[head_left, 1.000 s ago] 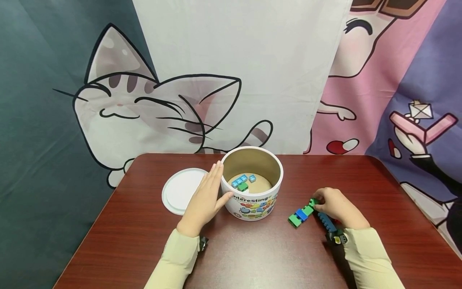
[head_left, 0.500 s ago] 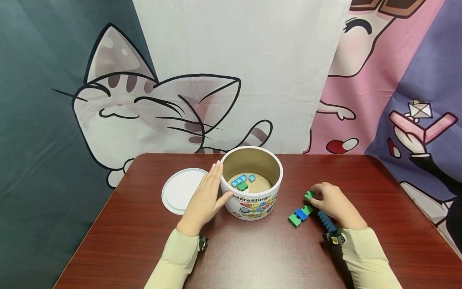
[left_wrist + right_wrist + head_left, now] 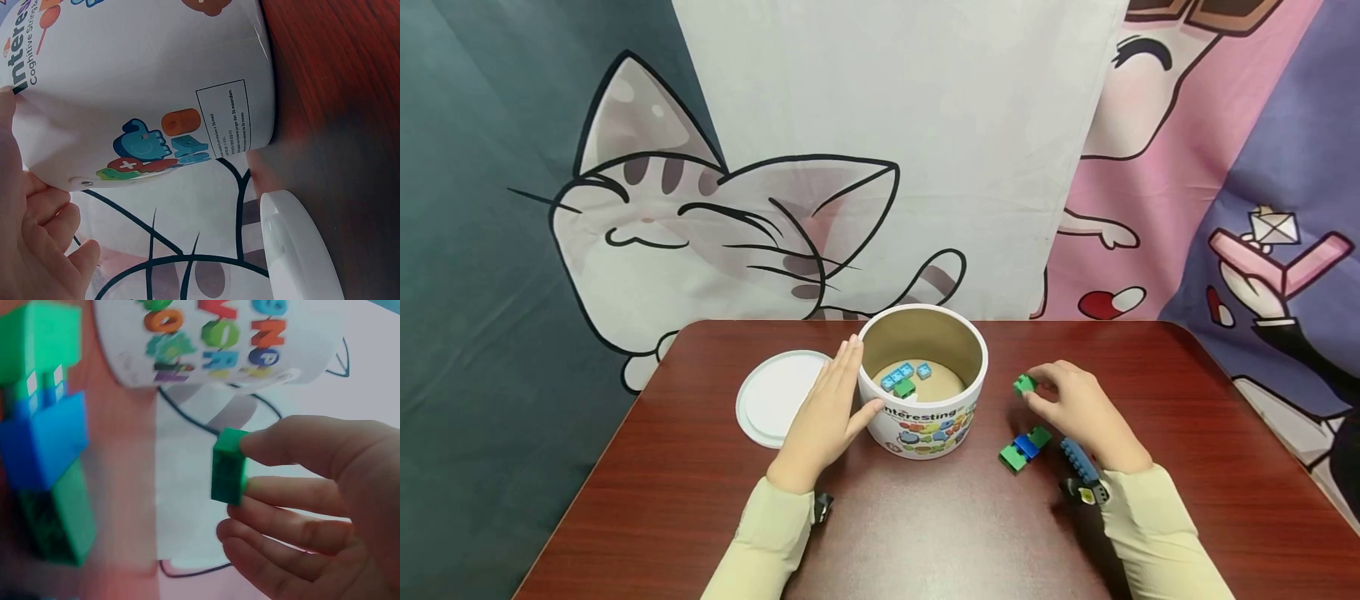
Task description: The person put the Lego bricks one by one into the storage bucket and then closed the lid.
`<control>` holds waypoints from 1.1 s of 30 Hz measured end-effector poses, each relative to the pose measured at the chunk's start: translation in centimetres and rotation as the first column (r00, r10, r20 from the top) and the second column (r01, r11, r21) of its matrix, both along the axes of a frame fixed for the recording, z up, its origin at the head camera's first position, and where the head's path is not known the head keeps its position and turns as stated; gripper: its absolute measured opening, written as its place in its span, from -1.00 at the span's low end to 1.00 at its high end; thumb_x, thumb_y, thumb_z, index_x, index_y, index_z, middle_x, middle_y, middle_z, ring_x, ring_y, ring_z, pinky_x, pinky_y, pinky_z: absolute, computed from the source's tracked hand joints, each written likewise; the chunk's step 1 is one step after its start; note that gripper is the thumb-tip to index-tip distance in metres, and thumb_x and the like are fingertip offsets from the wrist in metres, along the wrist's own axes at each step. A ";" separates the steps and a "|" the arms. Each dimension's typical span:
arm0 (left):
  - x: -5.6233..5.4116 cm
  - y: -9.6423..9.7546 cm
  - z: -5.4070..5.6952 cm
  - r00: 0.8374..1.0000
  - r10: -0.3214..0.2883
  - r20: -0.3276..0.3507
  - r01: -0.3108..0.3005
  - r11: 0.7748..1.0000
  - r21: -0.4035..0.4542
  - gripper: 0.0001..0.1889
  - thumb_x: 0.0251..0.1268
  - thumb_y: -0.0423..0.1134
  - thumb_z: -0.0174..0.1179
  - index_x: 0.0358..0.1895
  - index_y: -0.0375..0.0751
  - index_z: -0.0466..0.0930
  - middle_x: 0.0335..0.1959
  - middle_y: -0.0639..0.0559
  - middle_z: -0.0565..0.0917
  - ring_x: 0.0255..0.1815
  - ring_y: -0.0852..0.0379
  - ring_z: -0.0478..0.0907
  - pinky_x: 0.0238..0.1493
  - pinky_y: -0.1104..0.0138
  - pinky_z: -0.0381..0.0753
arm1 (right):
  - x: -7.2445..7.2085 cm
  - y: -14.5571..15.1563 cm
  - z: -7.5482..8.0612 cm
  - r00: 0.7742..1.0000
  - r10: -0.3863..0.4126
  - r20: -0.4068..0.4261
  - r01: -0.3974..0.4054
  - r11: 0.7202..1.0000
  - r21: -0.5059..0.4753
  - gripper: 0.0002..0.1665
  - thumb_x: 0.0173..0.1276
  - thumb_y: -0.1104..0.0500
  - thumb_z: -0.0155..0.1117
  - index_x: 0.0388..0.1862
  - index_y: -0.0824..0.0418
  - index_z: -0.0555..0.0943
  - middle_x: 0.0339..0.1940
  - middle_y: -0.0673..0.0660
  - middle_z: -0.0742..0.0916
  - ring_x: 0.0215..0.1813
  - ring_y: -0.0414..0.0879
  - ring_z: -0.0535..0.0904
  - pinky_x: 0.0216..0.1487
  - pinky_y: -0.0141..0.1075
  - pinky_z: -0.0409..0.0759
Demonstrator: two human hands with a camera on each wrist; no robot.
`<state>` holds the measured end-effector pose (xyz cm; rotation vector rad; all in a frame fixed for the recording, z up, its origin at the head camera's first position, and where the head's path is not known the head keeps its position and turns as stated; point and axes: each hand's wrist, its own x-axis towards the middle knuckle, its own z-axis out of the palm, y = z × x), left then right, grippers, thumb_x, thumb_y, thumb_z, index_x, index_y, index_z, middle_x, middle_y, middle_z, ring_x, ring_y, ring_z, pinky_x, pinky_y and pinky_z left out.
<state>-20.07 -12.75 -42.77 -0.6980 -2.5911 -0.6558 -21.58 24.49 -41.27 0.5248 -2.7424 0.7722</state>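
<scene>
Between thumb and fingertips my right hand (image 3: 1078, 408) pinches a small green toy brick (image 3: 229, 465), right of the bucket. Below it on the table lies a row of joined bricks (image 3: 1026, 447), green at both ends and blue in the middle. Straight fingers of my left hand (image 3: 826, 408) rest along the left side of a white printed bucket (image 3: 925, 433). Inside the bucket, light-blue bricks (image 3: 897, 376) and a green brick (image 3: 904, 388) lie on the floor. A blue strip of bricks (image 3: 1078, 460) lies beside my right wrist, partly hidden by it.
A round white lid (image 3: 775, 396) lies left of the bucket, partly behind my left hand. The brown wooden table (image 3: 940, 533) ends at a far edge, with a cartoon-printed cloth (image 3: 880, 125) hanging behind it.
My right hand has taken the green brick off the end of the joined row and carried it up and left, toward the bucket. My left hand stays in place.
</scene>
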 end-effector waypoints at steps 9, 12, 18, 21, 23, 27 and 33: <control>0.2 0.0 0.3 1.000 0.004 0.000 -0.004 1.000 0.006 -0.14 0.47 0.07 0.19 0.61 -0.34 0.03 0.63 -0.16 0.10 0.64 -0.04 0.02 0.54 -0.06 0.11 | 0.9 -2.9 1.8 0.982 -0.091 -0.168 0.062 0.983 -0.170 -0.72 0.27 0.26 0.42 -0.03 0.29 0.70 -0.14 0.17 0.72 -0.08 0.05 0.63 -0.04 -0.05 0.62; 0.3 0.0 0.2 1.000 0.006 0.010 -0.006 1.000 0.000 -0.14 0.48 0.08 0.17 0.62 -0.32 0.01 0.64 -0.14 0.08 0.64 -0.03 -0.01 0.55 -0.06 0.10 | 1.3 -3.7 2.2 0.968 -0.112 -0.226 0.059 0.972 -0.228 -0.70 0.25 0.26 0.45 -0.03 0.25 0.71 -0.13 0.12 0.72 -0.07 0.00 0.63 -0.02 -0.26 0.56; 0.1 0.1 0.3 1.000 0.002 0.013 -0.002 1.000 0.010 -0.13 0.47 0.07 0.19 0.61 -0.33 0.02 0.64 -0.14 0.08 0.64 -0.04 0.02 0.55 -0.06 0.10 | 1.7 -5.2 3.1 0.944 -0.101 -0.314 -0.001 0.951 -0.308 -0.65 0.18 0.27 0.53 -0.03 0.22 0.71 -0.16 0.07 0.72 -0.09 -0.07 0.63 0.02 -0.56 0.46; 0.1 0.0 0.4 1.000 -0.004 0.015 0.004 1.000 0.012 -0.13 0.47 0.06 0.19 0.61 -0.34 0.01 0.64 -0.15 0.08 0.64 -0.05 0.01 0.55 -0.06 0.09 | 1.6 -6.1 3.7 0.941 -0.085 -0.328 -0.027 0.946 -0.323 -0.63 0.16 0.28 0.55 -0.03 0.21 0.71 -0.17 0.09 0.72 -0.09 -0.10 0.62 0.02 -0.52 0.48; 0.0 0.0 0.5 1.000 -0.006 0.012 0.006 1.000 0.014 -0.13 0.47 0.06 0.19 0.61 -0.34 0.01 0.64 -0.16 0.09 0.64 -0.04 0.00 0.55 -0.06 0.09 | 1.3 -6.7 4.1 0.941 -0.072 -0.331 -0.041 0.946 -0.322 -0.63 0.16 0.28 0.54 -0.03 0.21 0.72 -0.17 0.09 0.72 -0.09 -0.11 0.61 0.00 -0.48 0.49; 0.0 0.0 0.6 1.000 -0.007 0.006 0.007 1.000 0.015 -0.13 0.47 0.06 0.19 0.61 -0.35 0.01 0.64 -0.16 0.08 0.64 -0.04 0.00 0.55 -0.06 0.10 | 0.5 -7.9 4.8 0.945 -0.030 -0.325 -0.076 0.949 -0.306 -0.65 0.19 0.26 0.50 -0.02 0.20 0.72 -0.16 0.07 0.72 -0.08 -0.12 0.60 -0.04 -0.37 0.51; 0.0 0.0 0.5 1.000 -0.012 0.022 0.011 1.000 0.017 -0.14 0.48 0.07 0.17 0.61 -0.35 0.02 0.64 -0.15 0.08 0.64 -0.06 0.01 0.54 -0.06 0.11 | -0.7 -9.3 5.6 0.956 0.042 -0.289 -0.115 0.964 -0.242 -0.62 0.17 0.27 0.52 -0.01 0.31 0.73 -0.14 0.15 0.73 -0.09 0.00 0.63 -0.08 -0.13 0.61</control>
